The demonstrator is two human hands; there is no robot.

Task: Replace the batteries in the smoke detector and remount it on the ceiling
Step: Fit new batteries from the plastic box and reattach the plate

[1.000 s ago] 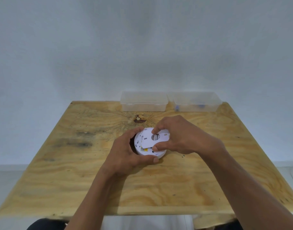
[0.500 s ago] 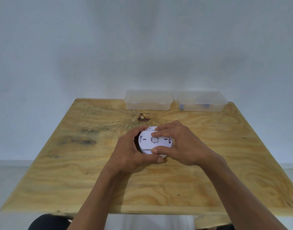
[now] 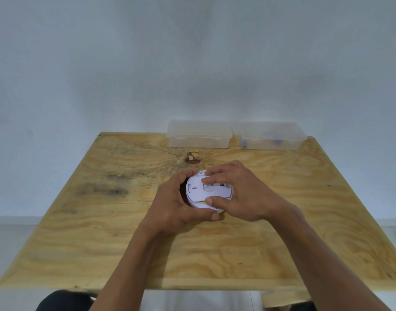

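Now seated flat — white plate (image 3: pixel 198 189) no longer tilted on smoke detector (image 3: pixel 206 204), mid-table. Left hand (image 3: pixel 174 207) clamped round body, right hand (image 3: pixel 239 194) fingers pinching plate. Risk: misaligned tabs — jammed twist.

White round smoke detector (image 3: pixel 198 191), back up (slots visible), on table

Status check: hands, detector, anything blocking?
Both hands on the smoke detector: left hand cups its side, right hand presses the back plate. Detector on the table. Nothing in the way; two clear boxes at far edge.
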